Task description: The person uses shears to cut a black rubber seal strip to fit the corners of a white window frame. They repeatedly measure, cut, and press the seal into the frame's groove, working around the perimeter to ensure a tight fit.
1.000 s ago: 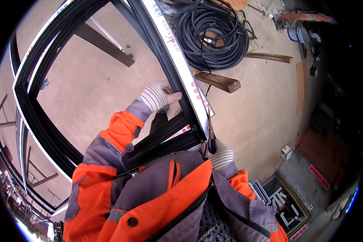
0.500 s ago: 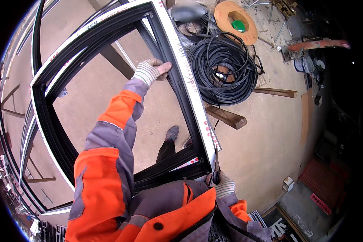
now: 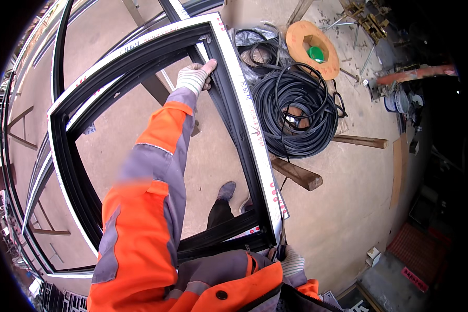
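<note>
A window frame [image 3: 250, 122] with black inner channels and white-filmed faces stands before me. My left hand [image 3: 195, 78], in a striped white glove with bare fingertips, is at its right bar near the far corner. The thumb presses on the black channel and the fingers curl round the inner edge. My right hand [image 3: 292, 261], gloved alike, is closed at the near right corner, partly hidden by my jacket. It holds a dark-handled tool [image 3: 281, 251] with narrow blades, apparently scissors. A thin black rubber strip [image 3: 284, 183] runs from the coil toward this hand.
Right of the frame lies a big coil of black rubber strip [image 3: 268, 112] on the floor, near wooden beams [image 3: 301, 176]. Beyond it are an orange-tan ring [image 3: 295, 39] and a green round object [image 3: 315, 54]. More frames [image 3: 59, 57] stand at the left.
My left hand has slid along the right bar toward the far corner. My right hand stays at the near corner with its tool. The whole view has shifted slightly.
</note>
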`<move>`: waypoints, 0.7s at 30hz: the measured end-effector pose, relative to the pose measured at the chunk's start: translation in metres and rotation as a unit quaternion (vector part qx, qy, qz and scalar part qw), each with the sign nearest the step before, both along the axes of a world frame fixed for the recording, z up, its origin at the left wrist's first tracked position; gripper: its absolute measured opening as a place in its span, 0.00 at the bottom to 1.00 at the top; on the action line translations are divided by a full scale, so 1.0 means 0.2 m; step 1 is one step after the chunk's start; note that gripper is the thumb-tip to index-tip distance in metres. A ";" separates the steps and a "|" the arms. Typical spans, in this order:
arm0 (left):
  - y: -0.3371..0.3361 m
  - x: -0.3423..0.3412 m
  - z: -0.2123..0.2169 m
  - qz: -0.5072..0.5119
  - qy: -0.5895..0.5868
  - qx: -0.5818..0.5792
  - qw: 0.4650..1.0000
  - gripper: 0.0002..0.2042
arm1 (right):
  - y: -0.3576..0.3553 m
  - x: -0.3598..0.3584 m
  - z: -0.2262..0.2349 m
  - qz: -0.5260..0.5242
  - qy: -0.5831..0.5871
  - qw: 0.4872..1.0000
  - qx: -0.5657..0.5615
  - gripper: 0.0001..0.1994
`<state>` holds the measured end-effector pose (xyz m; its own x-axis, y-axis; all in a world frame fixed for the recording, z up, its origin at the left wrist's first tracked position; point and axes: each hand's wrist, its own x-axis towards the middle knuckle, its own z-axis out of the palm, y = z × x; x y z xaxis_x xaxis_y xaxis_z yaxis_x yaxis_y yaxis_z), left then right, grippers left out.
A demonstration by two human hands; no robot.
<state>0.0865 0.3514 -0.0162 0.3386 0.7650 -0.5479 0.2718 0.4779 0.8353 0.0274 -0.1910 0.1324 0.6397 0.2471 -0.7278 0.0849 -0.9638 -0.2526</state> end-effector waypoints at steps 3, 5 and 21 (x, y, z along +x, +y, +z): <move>0.04 0.05 0.02 0.029 0.009 -0.003 1.000 0.21 | 0.02 -0.01 0.01 -0.018 -0.003 1.000 0.018 0.14; 0.07 0.07 0.04 0.038 0.031 0.003 0.999 0.21 | 0.02 -0.01 0.01 -0.034 -0.012 0.998 0.054 0.13; 0.07 0.08 -0.04 0.066 0.078 0.057 0.993 0.22 | -0.07 -0.01 -0.09 -0.018 0.037 0.999 0.031 0.19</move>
